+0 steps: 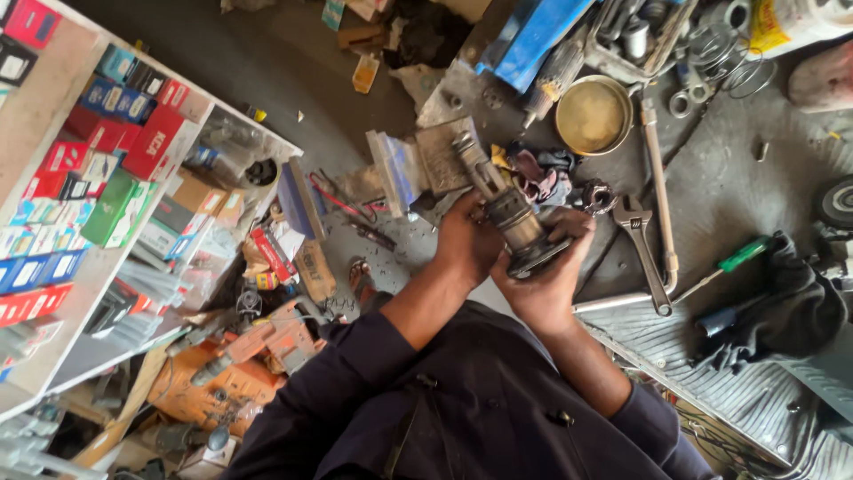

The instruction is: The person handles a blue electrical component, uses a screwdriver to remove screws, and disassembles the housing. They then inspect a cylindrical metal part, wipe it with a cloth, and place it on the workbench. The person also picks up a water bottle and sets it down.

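Cluttered workshop floor, grey metal sheet (711,196) w/ tools: big adjustable wrench (644,253) at 3 o'clock, brass bowl (593,114) at 1, parts-box shelves (89,178) at 9. Centre: greasy cylindrical metal shaft assembly (511,213), left hand (466,240) fingers wrapped round its side, right hand (546,276) cupping the base, fingers closed. Looks like mid-inspection; next move needs firm grip

Both hands, left hand (466,242) and right hand (546,283), grip a grimy, dull grey ribbed metal shaft assembly (508,212) above a scuffed matt metal bench (737,187), near a tarnished brass bowl (593,116), a worn steel adjustable wrench (644,249) and crumpled black cloth (786,307).
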